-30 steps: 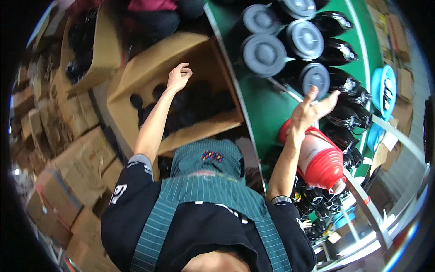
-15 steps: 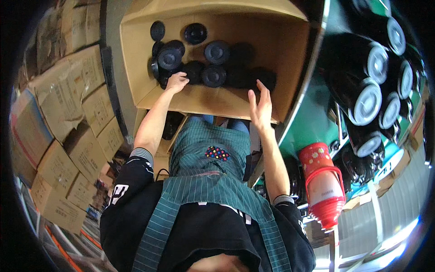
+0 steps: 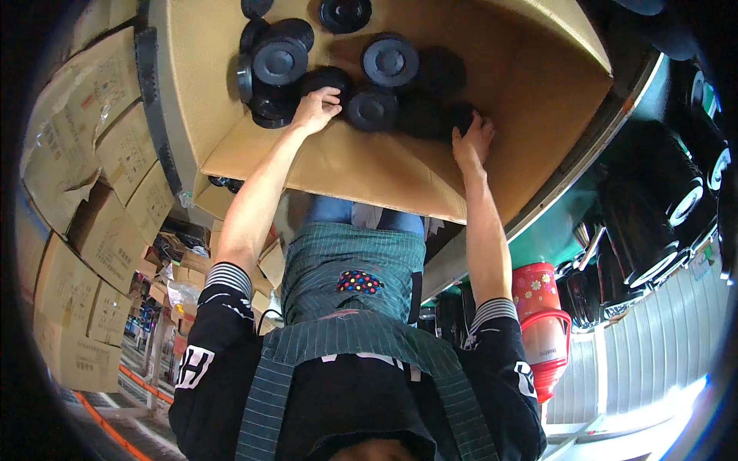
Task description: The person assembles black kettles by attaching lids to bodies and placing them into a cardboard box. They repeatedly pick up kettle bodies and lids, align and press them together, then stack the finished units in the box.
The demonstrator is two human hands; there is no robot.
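Observation:
Both arms reach into an open cardboard box that holds several black flasks standing lid-up. My left hand lies with curled fingers over the top of a black flask near the box's middle. My right hand grips another black flask at the right side of the cluster. More black flasks with round lids stand close around both hands.
A green shelf to the right carries rows of large black flasks. A red flowered flask stands below it. Stacked cardboard cartons fill the left side. My striped apron hangs below.
The view has swung from the green shelf over to the box. My right hand left the red flask and both hands have reached deeper into the box onto the black flasks.

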